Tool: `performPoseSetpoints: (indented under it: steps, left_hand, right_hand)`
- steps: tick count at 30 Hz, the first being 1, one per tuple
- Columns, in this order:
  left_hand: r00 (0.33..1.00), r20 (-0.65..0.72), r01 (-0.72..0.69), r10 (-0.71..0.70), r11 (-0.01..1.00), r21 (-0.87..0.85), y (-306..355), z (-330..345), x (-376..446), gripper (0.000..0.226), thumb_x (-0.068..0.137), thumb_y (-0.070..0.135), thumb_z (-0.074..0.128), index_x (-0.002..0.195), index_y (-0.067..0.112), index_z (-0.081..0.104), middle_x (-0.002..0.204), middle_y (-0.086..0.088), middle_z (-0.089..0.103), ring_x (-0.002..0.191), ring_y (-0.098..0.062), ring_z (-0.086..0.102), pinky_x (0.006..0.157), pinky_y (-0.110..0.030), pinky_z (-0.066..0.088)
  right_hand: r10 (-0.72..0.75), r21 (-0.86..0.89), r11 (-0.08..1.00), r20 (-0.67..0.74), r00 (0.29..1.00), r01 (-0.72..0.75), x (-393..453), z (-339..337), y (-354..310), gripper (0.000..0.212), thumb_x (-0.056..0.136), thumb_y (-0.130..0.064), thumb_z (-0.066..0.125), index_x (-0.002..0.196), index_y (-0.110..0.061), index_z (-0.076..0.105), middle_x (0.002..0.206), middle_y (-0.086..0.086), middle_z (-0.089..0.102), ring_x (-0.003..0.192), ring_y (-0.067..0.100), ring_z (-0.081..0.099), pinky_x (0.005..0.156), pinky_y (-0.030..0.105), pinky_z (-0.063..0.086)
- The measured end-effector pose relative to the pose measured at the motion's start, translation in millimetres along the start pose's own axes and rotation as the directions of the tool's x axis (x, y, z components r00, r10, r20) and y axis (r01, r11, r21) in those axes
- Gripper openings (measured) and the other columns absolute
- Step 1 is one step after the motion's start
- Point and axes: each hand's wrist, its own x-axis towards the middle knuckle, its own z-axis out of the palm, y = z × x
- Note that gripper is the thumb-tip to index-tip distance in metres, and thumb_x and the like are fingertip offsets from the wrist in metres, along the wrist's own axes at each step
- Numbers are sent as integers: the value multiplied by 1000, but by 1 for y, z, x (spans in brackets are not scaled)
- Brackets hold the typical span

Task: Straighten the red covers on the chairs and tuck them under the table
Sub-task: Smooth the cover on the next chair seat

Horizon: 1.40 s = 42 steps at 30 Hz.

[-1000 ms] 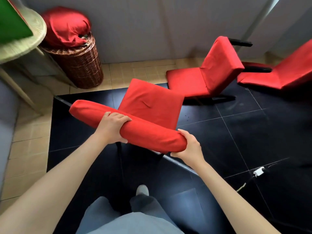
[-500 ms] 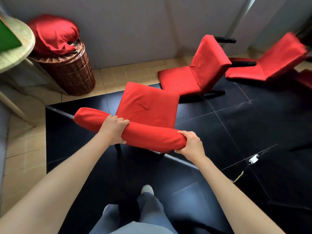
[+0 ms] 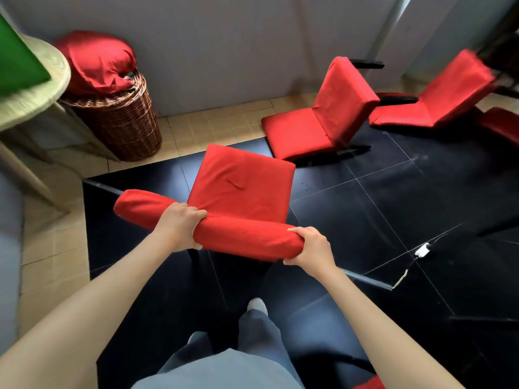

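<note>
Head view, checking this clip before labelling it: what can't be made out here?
- Chair legs under the near chair's backrest: hidden by its red cover and both arms.
- Table: cut off by the left edge.
- Far right chair: blurred, partly cropped.
- Left hand and right hand grip: fingertips hidden behind the backrest.

Chair covers (image 3: 241, 189) plain bright red, all chairs alike. Floor (image 3: 393, 220) glossy black tiles, beige tiles along the wall. Basket (image 3: 118, 122) brown woven wicker, red bundle (image 3: 95, 60) on top. Bench (image 3: 33, 91) pale wood-grain, green board (image 3: 16, 66). Trousers (image 3: 238, 357) grey-blue.
</note>
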Motion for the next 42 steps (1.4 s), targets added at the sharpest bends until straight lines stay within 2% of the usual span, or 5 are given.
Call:
performPoseSetpoints:
  steps: [5, 14, 23, 37, 42]
  left_hand:
    - [1000, 7, 3, -3, 1000, 4, -15, 16, -38, 65, 60, 63, 73, 113, 30, 57, 113, 9, 64, 104, -17, 58, 91, -28, 38]
    - [999, -45, 23, -27, 997, -77, -49, 47, -112, 65, 55, 59, 78, 107, 24, 63, 104, 4, 68, 93, -23, 61, 86, -33, 40]
    - [995, -53, 74, -83, 984, -160, -78, 73, -180, 66, 52, 53, 84, 106, 20, 67, 101, 1, 70, 91, -25, 62, 86, -36, 42]
    - [985, -103, 123, -139, 981, -148, -86, 79, -194, 78, 54, 56, 83, 122, 28, 58, 117, 7, 65, 106, -19, 57, 94, -32, 38]
    - [973, -61, 204, -222, 953, -224, -69, 77, -199, 97, 55, 64, 77, 140, 33, 42, 140, 8, 49, 132, -19, 40, 109, -44, 25]
  right_hand:
    - [-7, 2, 1000, 14, 1000, 7, -25, 22, -19, 81, 49, -33, 92, 124, -31, 63, 118, -5, 60, 105, 18, 60, 90, 28, 44]
    - [-52, 13, 999, 36, 998, 51, -60, 62, -57, 89, 42, -34, 94, 125, -33, 62, 117, -8, 60, 103, 16, 60, 80, 20, 37]
    - [-115, 29, 993, 73, 991, 114, -94, 97, -92, 92, 43, -30, 94, 129, -29, 60, 123, -5, 58, 108, 17, 58, 91, 24, 43]
    - [-135, 70, 989, 82, 987, 130, -114, 110, -107, 93, 52, -31, 92, 135, -30, 51, 131, -2, 51, 116, 21, 54, 100, 36, 46]
    - [-102, 144, 986, 108, 989, 86, -120, 98, -94, 106, 54, -28, 88, 146, -30, 36, 140, 0, 48, 125, 21, 48, 103, 36, 43]
